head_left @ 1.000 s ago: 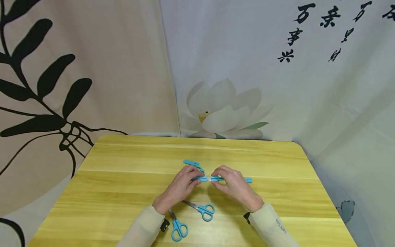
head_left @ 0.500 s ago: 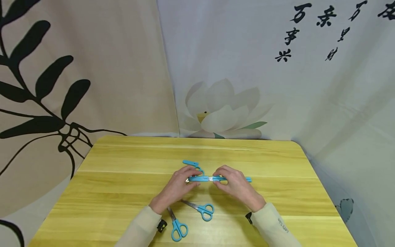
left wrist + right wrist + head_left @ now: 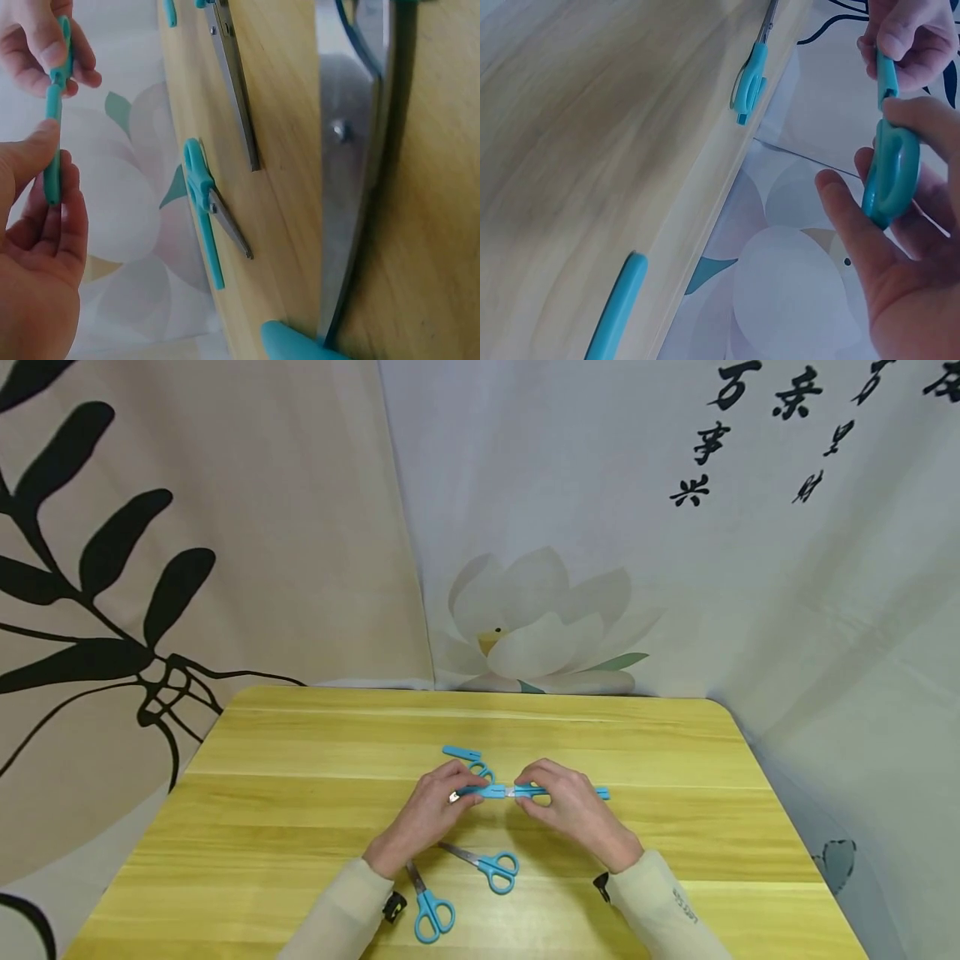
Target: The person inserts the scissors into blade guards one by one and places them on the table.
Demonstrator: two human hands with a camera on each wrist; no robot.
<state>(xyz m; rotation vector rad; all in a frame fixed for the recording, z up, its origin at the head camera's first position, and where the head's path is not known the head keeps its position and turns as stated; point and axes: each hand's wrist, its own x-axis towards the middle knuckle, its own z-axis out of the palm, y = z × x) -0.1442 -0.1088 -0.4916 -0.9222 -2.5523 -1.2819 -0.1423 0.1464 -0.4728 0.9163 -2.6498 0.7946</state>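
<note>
Two hands pinch: left hand (image 3: 431, 802) thumb and fingers closed on a blue cap (image 3: 492, 791), right hand (image 3: 567, 799) gripping scissors (image 3: 907, 180) by the handles. Between both sets of fingertips, their blades point leftward into the cap, long axis running sideways.

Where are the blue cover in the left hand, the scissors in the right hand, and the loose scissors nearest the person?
Blue cover (image 3: 52, 178): left wrist view, on its lower end.
Held scissors (image 3: 910, 172): right wrist view, on the handle loop.
Loose scissors (image 3: 427, 902): head view, on the handle, just above the loops.
</note>
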